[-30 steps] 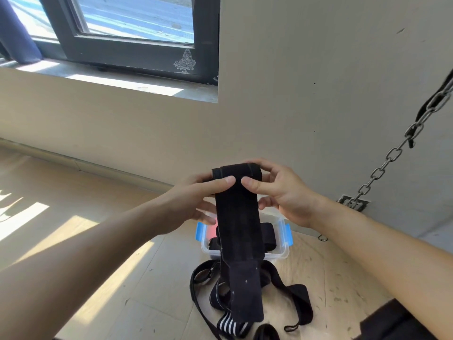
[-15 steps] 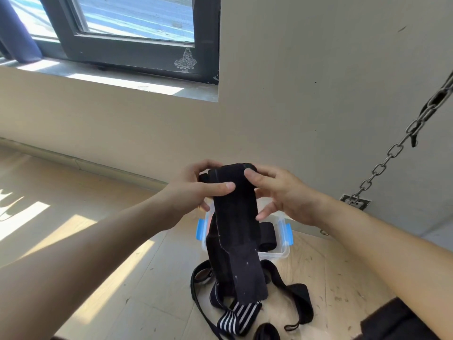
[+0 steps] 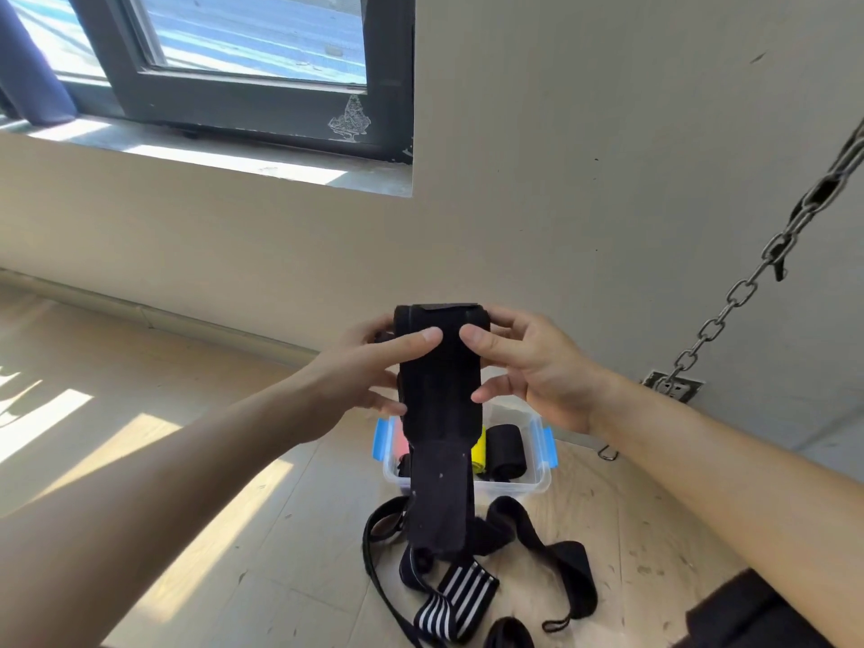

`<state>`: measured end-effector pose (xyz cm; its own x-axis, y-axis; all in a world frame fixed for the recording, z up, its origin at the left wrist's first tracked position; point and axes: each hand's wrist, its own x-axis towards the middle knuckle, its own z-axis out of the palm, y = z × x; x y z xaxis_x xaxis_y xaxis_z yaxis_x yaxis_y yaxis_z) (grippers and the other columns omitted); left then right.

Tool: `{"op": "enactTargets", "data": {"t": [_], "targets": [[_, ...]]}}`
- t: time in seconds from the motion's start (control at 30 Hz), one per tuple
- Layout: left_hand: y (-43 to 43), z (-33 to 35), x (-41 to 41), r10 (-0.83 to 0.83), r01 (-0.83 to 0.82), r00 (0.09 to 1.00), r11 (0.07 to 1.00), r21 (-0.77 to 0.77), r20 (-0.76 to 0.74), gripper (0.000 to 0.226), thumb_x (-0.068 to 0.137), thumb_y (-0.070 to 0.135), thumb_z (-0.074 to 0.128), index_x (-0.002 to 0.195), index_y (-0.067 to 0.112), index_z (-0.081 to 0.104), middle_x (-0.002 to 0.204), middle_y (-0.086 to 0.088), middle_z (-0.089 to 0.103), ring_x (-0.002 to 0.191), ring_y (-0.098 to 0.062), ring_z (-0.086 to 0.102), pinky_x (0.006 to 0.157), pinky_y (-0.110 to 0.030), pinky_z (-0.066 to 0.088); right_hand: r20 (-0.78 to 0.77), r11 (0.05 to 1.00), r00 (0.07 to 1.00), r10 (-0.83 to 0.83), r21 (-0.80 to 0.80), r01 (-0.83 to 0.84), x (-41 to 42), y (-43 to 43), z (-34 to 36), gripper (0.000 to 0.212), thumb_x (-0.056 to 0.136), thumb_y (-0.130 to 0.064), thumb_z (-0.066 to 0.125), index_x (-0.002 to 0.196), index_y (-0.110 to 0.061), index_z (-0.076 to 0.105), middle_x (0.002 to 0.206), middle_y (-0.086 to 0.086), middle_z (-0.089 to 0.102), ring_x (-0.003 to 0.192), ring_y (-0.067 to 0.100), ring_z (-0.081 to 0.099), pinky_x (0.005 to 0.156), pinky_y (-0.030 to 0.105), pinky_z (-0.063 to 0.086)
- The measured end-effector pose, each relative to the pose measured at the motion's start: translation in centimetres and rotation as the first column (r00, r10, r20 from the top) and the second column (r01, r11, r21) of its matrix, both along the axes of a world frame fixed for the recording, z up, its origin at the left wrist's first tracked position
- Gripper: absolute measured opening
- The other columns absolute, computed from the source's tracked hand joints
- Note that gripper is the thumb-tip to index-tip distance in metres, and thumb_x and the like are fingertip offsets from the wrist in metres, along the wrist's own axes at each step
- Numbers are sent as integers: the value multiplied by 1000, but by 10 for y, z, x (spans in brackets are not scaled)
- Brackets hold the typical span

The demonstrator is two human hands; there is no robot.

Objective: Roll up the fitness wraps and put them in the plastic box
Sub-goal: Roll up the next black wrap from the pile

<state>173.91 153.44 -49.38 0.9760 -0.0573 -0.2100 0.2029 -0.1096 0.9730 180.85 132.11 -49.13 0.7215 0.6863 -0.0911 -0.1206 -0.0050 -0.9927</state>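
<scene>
A wide black fitness wrap (image 3: 439, 413) hangs in front of me, its top end partly rolled. My left hand (image 3: 360, 371) grips the roll from the left, thumb across its front. My right hand (image 3: 528, 367) grips it from the right, thumb on the front too. The loose tail drops down over the clear plastic box (image 3: 537, 484) with blue clips on the floor. Inside the box lie a rolled black wrap (image 3: 507, 449), something yellow (image 3: 479, 453) and something pink (image 3: 399, 444). Unrolled black straps (image 3: 561, 563) and a black-and-white striped wrap (image 3: 456, 600) lie on the floor in front of the box.
A metal chain (image 3: 748, 292) runs diagonally from the upper right down to a wall plate (image 3: 673, 385). A beige wall and a dark-framed window (image 3: 262, 105) stand behind. Dark fabric (image 3: 748, 615) sits at the bottom right. Sunlit wooden floor stretches to the left.
The roll at the top of the wrap has grown thicker and the hanging tail is shorter. Both hands have shifted their fingers round the roll.
</scene>
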Motion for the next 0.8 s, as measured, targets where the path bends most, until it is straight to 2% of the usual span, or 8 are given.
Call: {"op": "enactTargets", "data": {"t": [0.13, 0.2, 0.37, 0.47, 0.53, 0.63, 0.73, 0.8], "targets": [[-4, 1, -2, -29, 29, 1000, 999, -14, -11, 47, 84, 64, 63, 121, 35, 71, 117, 1, 75, 99, -25, 74, 73, -34, 57, 61, 1000, 998, -21, 17, 20, -1, 0, -3, 41, 94, -13, 66, 134, -16, 61, 112, 9, 73, 104, 22, 71, 69, 31, 60], [-4, 2, -1, -2, 2, 1000, 1000, -11, -2, 45, 83, 61, 67, 117, 32, 74, 111, 1, 75, 93, -22, 74, 70, -33, 57, 82, 1000, 997, -14, 15, 13, -2, -1, -6, 41, 94, -7, 64, 134, -17, 60, 110, 7, 73, 104, 23, 71, 75, 34, 61], [-2, -1, -1, 36, -36, 999, 999, -37, -6, 49, 77, 44, 78, 116, 16, 70, 98, -5, 69, 83, -18, 69, 63, -29, 54, 93, 999, 996, 13, -43, -9, 0, -3, -5, 50, 90, 0, 69, 134, -23, 62, 125, 14, 66, 109, 23, 69, 81, 41, 61], [-4, -2, 0, 43, -42, 999, 997, -67, 14, 48, 75, 40, 79, 116, 18, 70, 101, -5, 70, 87, -17, 70, 64, -26, 53, 67, 994, 997, 24, -104, -17, 4, -4, -1, 46, 93, -11, 70, 135, -25, 60, 127, 8, 66, 112, 22, 68, 79, 41, 61], [-5, -2, 1, 54, -51, 998, 996, -80, 36, 46, 74, 38, 80, 116, 21, 71, 104, -3, 72, 91, -17, 72, 66, -26, 54, 54, 985, 995, 82, -158, -73, 6, -5, 2, 37, 97, -32, 65, 133, -25, 62, 124, 5, 68, 107, 22, 69, 75, 40, 60], [-6, -3, 3, 87, -78, 994, 991, -106, 74, 45, 74, 35, 81, 117, 24, 72, 99, 3, 73, 93, -15, 71, 67, -26, 53, 13, 965, 988, 152, -216, -146, 6, -6, 2, 50, 94, -56, 52, 132, -26, 63, 124, 9, 69, 103, 26, 67, 70, 38, 57], [-6, -4, 2, 85, -73, 989, 992, -104, 121, 49, 73, 30, 81, 120, 24, 71, 96, 6, 71, 88, -10, 68, 66, -24, 52, 11, 975, 992, 123, -190, -119, 4, -4, 1, 50, 95, -58, 52, 130, -25, 65, 119, 12, 69, 101, 28, 68, 64, 37, 57], [-5, -5, 2, 73, -60, 988, 993, -98, 133, 53, 71, 25, 82, 123, 23, 69, 96, 6, 71, 85, -10, 68, 67, -24, 53, 39, 984, 996, 83, -163, -75, 3, -3, 0, 42, 96, -49, 59, 126, -21, 67, 108, 10, 71, 94, 26, 68, 57, 34, 53]]}}
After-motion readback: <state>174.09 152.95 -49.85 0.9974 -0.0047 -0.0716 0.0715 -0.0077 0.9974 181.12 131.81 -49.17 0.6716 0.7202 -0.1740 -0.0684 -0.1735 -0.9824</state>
